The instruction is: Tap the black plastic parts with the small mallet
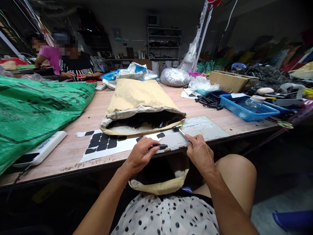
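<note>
Left hand [141, 152] pinches a black stick [162, 147] near frame center, right hand [201, 153] grips a hammer [184, 134], sack [144, 96] above.

Light seems to fall from above: the desk [94, 112] is bright, the back wall [135, 24] dim, the paper sack's mouth [146, 120] deeply shadowed. Sheen streaks the green sack [46, 101]. Wide-angle distortion stretches the edges, the distant rack [165, 47] looks soft, and two heads [67, 44] are pixelated.

A white top [162, 213], black-dotted in mixed sizes, is worn, with both forearms [107, 197] bare.
</note>
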`<action>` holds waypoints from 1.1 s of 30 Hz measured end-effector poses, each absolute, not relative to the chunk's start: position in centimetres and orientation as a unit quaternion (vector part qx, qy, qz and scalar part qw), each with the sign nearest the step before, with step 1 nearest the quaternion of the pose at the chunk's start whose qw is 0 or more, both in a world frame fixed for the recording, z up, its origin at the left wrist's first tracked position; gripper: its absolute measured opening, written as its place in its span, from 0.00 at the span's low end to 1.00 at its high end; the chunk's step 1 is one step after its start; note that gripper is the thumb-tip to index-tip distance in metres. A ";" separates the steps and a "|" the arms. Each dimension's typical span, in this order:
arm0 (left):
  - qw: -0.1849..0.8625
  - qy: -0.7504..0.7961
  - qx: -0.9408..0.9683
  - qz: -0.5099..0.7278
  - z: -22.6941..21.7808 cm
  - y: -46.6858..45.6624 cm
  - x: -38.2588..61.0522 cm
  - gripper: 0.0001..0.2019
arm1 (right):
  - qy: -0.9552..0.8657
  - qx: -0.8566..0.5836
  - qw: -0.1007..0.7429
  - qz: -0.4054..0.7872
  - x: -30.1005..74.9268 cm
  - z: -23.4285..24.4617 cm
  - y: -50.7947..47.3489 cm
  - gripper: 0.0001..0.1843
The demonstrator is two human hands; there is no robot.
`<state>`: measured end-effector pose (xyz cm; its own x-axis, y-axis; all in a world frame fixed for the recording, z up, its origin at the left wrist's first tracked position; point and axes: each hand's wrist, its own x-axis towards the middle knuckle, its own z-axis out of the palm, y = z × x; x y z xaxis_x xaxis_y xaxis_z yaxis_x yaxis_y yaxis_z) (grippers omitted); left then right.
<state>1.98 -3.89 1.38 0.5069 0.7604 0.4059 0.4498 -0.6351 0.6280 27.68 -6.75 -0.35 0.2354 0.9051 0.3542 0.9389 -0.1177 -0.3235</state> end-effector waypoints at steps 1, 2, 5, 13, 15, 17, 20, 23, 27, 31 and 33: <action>0.246 0.348 0.843 0.328 1.2 -5.1 2.3 0.12 | -0.615 -0.749 0.245 -0.029 27.7 -0.3 -6.7 0.22; 0.264 0.339 0.850 0.305 0.8 -6.2 2.6 0.12 | -0.614 -0.751 0.244 -0.025 27.7 -0.2 -6.7 0.22; 0.286 0.381 0.852 0.214 -1.9 -8.6 3.6 0.12 | -0.607 -0.758 0.239 -0.013 27.5 0.0 -6.7 0.22; 0.263 0.504 0.813 0.127 -7.4 -9.4 4.4 0.10 | -0.602 -0.762 0.238 -0.010 27.4 0.3 -6.8 0.22; 0.269 0.477 0.825 0.142 -5.3 -9.3 4.6 0.08 | -0.603 -0.761 0.239 -0.007 27.5 0.2 -6.7 0.22; 0.261 0.460 0.829 0.183 -2.3 -8.3 4.8 0.07 | -0.604 -0.760 0.238 -0.005 27.5 0.2 -6.7 0.22; 0.159 0.505 0.787 0.317 1.7 -4.4 4.1 0.12 | -0.605 -0.759 0.241 -0.006 27.5 0.2 -6.7 0.22; 0.034 0.638 0.699 0.322 3.5 1.1 2.6 0.12 | -0.605 -0.757 0.246 -0.009 27.5 0.1 -6.8 0.22; 0.002 0.726 0.646 0.236 3.1 6.6 1.2 0.17 | -0.604 -0.755 0.253 -0.006 27.6 0.1 -6.8 0.22; 0.000 0.739 0.642 0.204 2.7 7.8 0.8 0.15 | -0.604 -0.755 0.254 0.002 27.8 0.0 -6.7 0.22; -0.003 0.735 0.650 0.194 2.9 7.1 0.5 0.14 | -0.604 -0.755 0.254 0.009 27.8 0.0 -6.6 0.22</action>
<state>0.48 7.08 2.87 -0.1560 0.9539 0.2566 0.9562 0.0807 0.2813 27.82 -6.63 0.02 0.2695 0.9173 0.2931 0.9082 -0.1409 -0.3941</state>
